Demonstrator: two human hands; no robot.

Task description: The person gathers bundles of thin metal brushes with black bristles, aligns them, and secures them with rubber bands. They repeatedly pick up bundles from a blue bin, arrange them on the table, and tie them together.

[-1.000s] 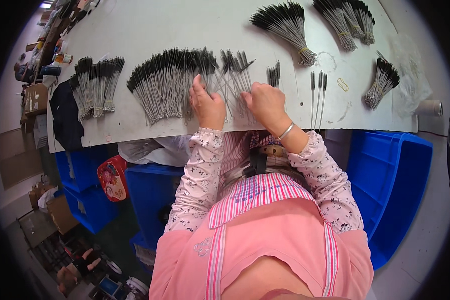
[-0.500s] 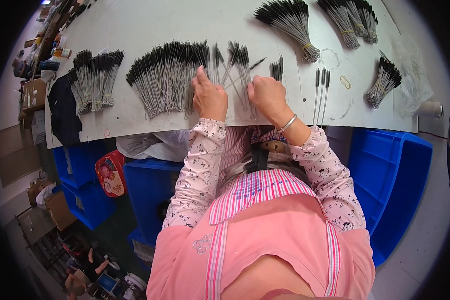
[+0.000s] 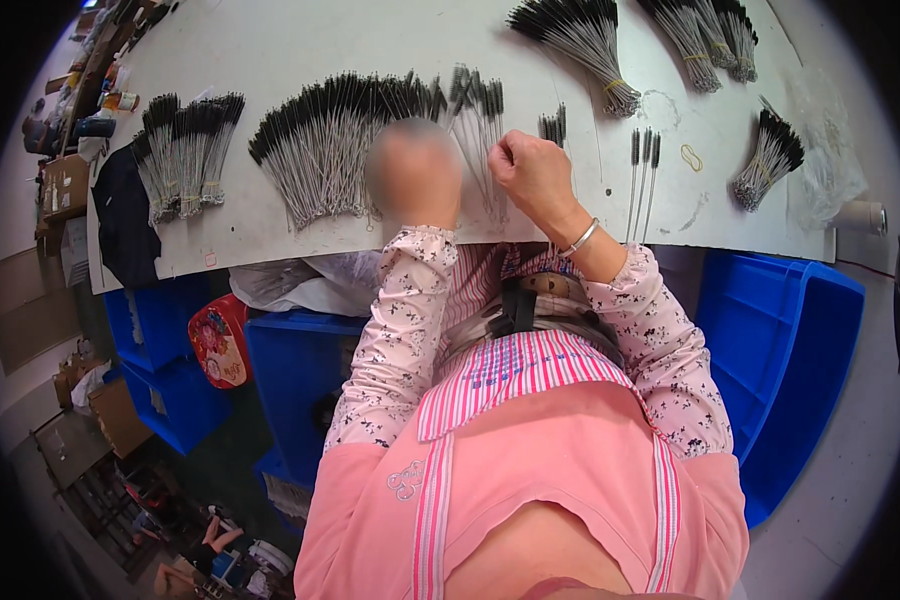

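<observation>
My left hand point(image 3: 414, 172) is a blur at the right end of a wide spread of small wire brushes point(image 3: 320, 150), which have black bristle heads and thin grey twisted stems. Its fingers cannot be made out. Close by on the right, my right hand point(image 3: 533, 175) is closed, fingers curled in; whatever it may hold is hidden. Between the two hands a smaller group of brushes point(image 3: 485, 125) lies with heads pointing away from me. A few short black-headed brushes point(image 3: 553, 128) lie just beyond my right hand. Further right, three single brushes point(image 3: 645, 170) lie side by side.
Tied brush bundles lie at the left point(image 3: 188, 160), far right point(image 3: 575, 50) and right edge point(image 3: 767, 165) of the white table point(image 3: 390, 40). A rubber band point(image 3: 690, 157) and clear plastic point(image 3: 820, 150) are at right. Blue crates point(image 3: 770, 370) stand below the table edge.
The brush that lay slantwise between my hands no longer shows there. My right hand has shifted slightly left and turned; my left hand is now blurred.
</observation>
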